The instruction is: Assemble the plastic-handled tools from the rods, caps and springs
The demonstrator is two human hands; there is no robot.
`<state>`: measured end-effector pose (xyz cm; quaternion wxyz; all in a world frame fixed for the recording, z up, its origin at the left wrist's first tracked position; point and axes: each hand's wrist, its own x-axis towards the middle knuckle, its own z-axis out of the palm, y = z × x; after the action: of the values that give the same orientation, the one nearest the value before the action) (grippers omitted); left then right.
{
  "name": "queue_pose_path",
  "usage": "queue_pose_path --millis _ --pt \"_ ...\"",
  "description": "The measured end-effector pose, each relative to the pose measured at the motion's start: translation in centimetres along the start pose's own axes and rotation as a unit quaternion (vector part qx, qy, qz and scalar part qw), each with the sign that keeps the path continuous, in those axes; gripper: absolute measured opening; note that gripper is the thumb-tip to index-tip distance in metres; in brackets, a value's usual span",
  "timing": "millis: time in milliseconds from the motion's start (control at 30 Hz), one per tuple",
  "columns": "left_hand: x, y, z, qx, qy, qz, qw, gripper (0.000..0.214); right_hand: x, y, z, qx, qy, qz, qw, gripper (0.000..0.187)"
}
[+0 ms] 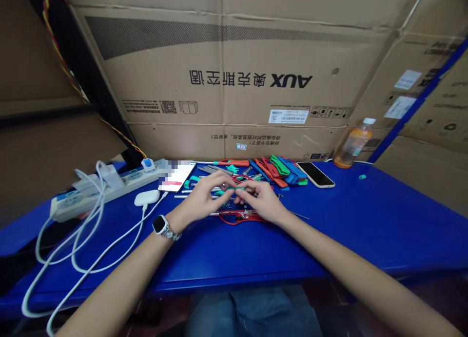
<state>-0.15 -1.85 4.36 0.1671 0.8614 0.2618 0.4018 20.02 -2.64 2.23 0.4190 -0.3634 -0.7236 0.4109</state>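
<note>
My left hand (206, 196) and my right hand (260, 199) meet over the middle of the blue table (358, 225), fingertips pinched together on a small green part (234, 189) that I cannot fully make out. A watch sits on my left wrist (161, 226). Just under my right hand lies a red-handled tool (239, 217) with a thin metal blade. Behind the hands are loose metal rods and small teal pieces (215, 173). Further back lies a heap of red, green and blue handles (280, 168).
A white power strip (109, 183) with plugs and looping white cables (91, 249) fills the left. A white charger puck (146, 198), a phone with a lit screen (177, 176), a dark phone (315, 174) and an orange drink bottle (354, 143) stand around. Cardboard boxes wall the back.
</note>
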Motion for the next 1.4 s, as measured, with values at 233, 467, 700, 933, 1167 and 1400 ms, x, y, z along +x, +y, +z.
queue_pose_path --millis 233,467,700,933,1167,1400 --pt "-0.7 0.4 -0.6 0.161 -0.073 0.099 0.979 0.023 -0.5 -0.2 -0.2 -0.051 -0.023 0.018 0.998 0.029" --pt "-0.9 0.4 -1.2 0.094 -0.169 -0.043 0.98 0.018 -2.2 -0.5 -2.3 -0.315 -0.025 -0.155 0.936 0.015" --pt "-1.2 0.1 -0.6 0.081 -0.227 -0.085 0.967 0.011 -2.8 0.6 -2.1 -0.359 -0.099 -0.184 0.91 0.012" --pt "-1.5 -0.3 -0.3 0.105 -0.23 -0.084 0.964 0.012 -2.6 0.7 -2.0 -0.359 -0.107 -0.18 0.909 0.012" --pt "-1.6 0.3 0.2 0.112 -0.232 -0.106 0.961 0.015 -2.7 0.5 -1.8 -0.348 -0.115 -0.159 0.917 0.012" --pt "-1.8 0.5 0.6 0.076 -0.209 -0.108 0.969 0.014 -2.6 0.4 -1.7 -0.324 -0.13 -0.137 0.927 0.012"
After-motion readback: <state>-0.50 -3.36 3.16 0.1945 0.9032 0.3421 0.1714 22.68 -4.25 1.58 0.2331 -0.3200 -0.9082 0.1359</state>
